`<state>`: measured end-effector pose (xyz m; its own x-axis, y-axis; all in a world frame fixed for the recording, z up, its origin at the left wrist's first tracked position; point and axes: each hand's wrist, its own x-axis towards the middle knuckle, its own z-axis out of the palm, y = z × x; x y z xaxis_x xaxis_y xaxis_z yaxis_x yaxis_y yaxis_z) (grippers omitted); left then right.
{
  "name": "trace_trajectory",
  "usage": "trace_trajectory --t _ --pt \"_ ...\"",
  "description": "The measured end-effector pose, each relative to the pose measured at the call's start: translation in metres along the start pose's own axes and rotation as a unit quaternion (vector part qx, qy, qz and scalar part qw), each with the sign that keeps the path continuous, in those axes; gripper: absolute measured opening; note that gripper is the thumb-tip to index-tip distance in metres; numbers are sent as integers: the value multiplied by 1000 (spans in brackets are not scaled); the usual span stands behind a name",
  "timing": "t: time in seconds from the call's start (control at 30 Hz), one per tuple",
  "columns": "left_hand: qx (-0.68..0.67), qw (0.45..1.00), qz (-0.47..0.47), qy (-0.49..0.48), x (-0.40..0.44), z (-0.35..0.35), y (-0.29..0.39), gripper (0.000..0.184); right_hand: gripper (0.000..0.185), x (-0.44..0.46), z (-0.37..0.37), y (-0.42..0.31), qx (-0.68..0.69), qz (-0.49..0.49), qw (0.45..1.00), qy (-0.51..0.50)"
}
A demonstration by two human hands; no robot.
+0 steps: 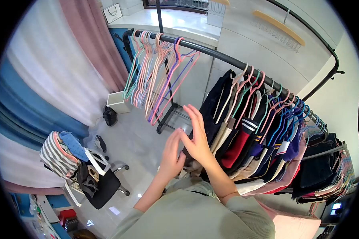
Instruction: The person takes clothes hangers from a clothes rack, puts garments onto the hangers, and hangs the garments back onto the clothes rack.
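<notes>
My left hand and my right hand are raised in front of my chest, close together. Fingers on both are stretched out, and neither hand holds anything. The left fingertips meet or overlap the edge of the right hand; I cannot tell whether they touch. Beyond them, bare hangers in pink, white, green and purple hang bunched on the left of a dark metal rail. To the right of my hands, trousers and other garments hang on coloured hangers from the same rail.
An office chair piled with a striped cloth and other clothes stands at the left. Curtains hang behind it. A white bin and a black bag sit on the floor. More folded-over trousers hang at far right.
</notes>
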<state>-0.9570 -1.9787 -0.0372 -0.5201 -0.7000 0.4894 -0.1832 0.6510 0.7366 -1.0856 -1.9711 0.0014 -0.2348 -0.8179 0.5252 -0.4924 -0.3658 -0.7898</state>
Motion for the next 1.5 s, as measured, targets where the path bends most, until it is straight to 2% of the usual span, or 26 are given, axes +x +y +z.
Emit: trace_trajectory --t 0.07,0.13,0.23,0.5,0.67,0.87,1.0,1.17,1.3,1.4,1.5 --pt "6 999 -6 53 5 -15 -7 61 59 2 13 3 52 5 999 -17" --pt "17 995 -22 98 12 -32 -16 59 58 5 25 2 117 50 991 -37" --pt "34 991 -39 126 21 -55 -35 57 58 12 48 7 198 106 973 -55" --pt "-57 991 -79 94 36 -77 -113 57 54 42 106 22 309 191 926 -102" --pt "-62 994 -70 64 48 -92 -138 58 54 61 128 19 310 235 916 -94" --pt "-5 1000 -27 4 63 -107 -149 57 54 70 158 38 309 251 916 -38" --pt "-53 998 -41 -19 65 -109 -155 59 54 73 167 39 335 284 898 -19" --pt "-93 995 -21 -27 66 -112 -164 56 56 74 176 40 319 245 910 102" --pt "-117 992 -14 -46 66 -116 -173 46 59 75 178 41 319 245 907 126" --pt "-130 990 -20 -42 67 -119 -170 36 58 73 182 39 298 189 923 150" --pt "-141 989 -24 -36 67 -121 -168 25 59 73 183 28 308 212 911 175"
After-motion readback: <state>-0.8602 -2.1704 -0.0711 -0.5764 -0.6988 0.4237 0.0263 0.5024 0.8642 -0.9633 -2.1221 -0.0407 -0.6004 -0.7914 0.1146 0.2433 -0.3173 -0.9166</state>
